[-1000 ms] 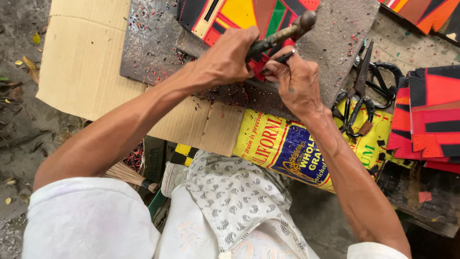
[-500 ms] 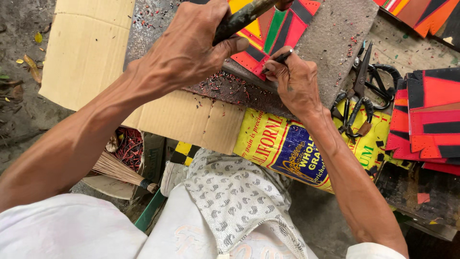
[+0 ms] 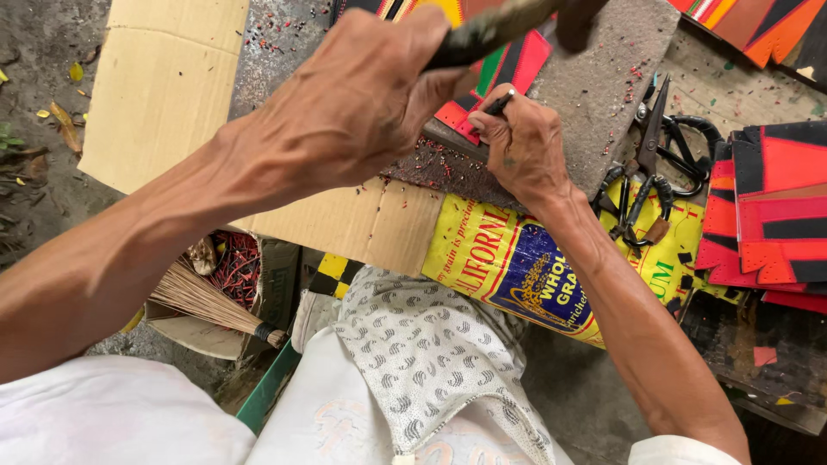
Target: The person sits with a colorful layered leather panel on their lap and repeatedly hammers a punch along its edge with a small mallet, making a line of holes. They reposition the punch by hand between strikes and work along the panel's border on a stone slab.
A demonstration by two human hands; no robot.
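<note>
— What does the left hand have?

— Its fingers are wrapped tight around the dark wooden handle of a hammer, raised toward twelve o'clock.

— And the right hand?

— Fingers pinched shut on a thin dark metal punch, tip down on the red, green and black patterned sheet lying on the grey stone slab.

— Anything nearby?

— Black-handled scissors at three o'clock, beside a stack of red and black cut pieces.
</note>
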